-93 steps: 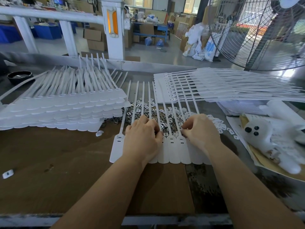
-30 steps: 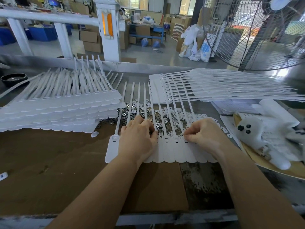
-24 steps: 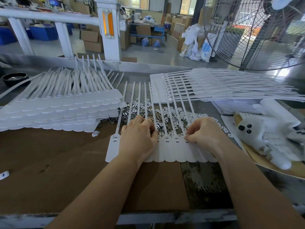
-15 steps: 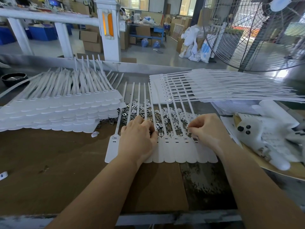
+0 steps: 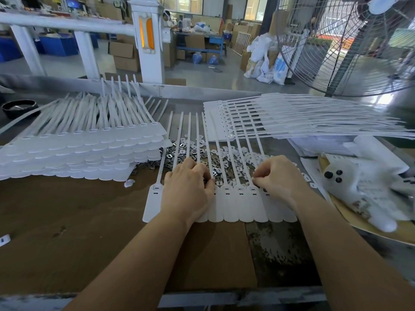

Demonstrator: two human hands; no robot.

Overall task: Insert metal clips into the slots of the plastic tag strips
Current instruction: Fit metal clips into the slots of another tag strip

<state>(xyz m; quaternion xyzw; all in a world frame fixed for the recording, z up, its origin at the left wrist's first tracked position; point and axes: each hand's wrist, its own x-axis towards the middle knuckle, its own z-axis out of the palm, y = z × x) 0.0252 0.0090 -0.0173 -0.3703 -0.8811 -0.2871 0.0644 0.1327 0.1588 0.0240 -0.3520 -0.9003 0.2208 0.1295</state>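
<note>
With the tag strip [image 5: 233, 205] flat on the workbench [image 5: 67, 232] beside the loose metal clips [image 5: 190, 153], the left hand [image 5: 187, 194] presses it with curled fingers while the right hand [image 5: 277, 178] pinches something small, probably a clip, best seated squarely in the slot.

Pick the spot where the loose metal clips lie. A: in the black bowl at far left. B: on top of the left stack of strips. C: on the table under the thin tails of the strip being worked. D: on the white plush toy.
C: the metal clips lie scattered on the table beneath the tails of the tag strip, just past both hands.
</note>
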